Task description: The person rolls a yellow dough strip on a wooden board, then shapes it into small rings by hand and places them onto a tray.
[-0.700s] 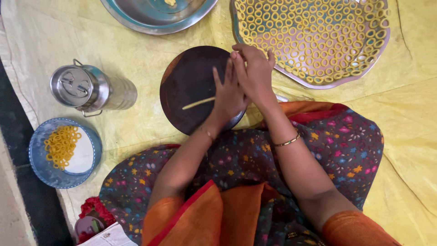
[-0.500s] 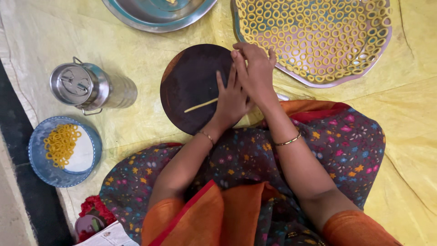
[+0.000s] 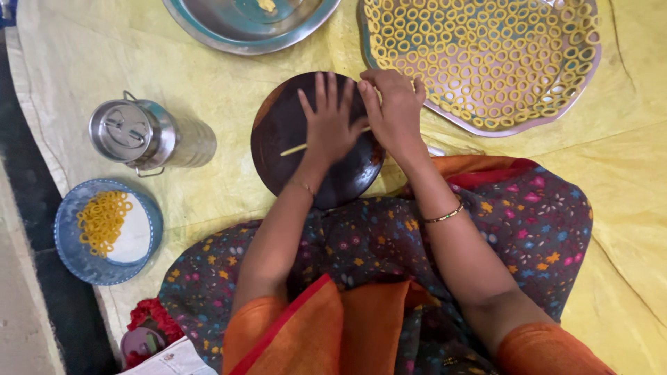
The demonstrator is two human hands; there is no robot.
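Head view: yellow floor sheet (image 3: pixel 208 76) underneath.

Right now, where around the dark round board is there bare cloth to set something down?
Bare yellow cloth lies between the steel can, the metal bowl and the dark board. More shows right of the knee, below the ring tray. Crowded: both hands, left hand and right hand, cover the board.

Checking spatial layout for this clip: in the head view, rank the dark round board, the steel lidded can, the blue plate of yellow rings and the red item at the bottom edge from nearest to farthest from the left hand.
1. Dark round board: directly under the left hand.
2. Steel lidded can: to its left on the yellow sheet.
3. Blue plate: farther left and lower.
4. Red item: bottom edge; about as far as the plate, too close to call.
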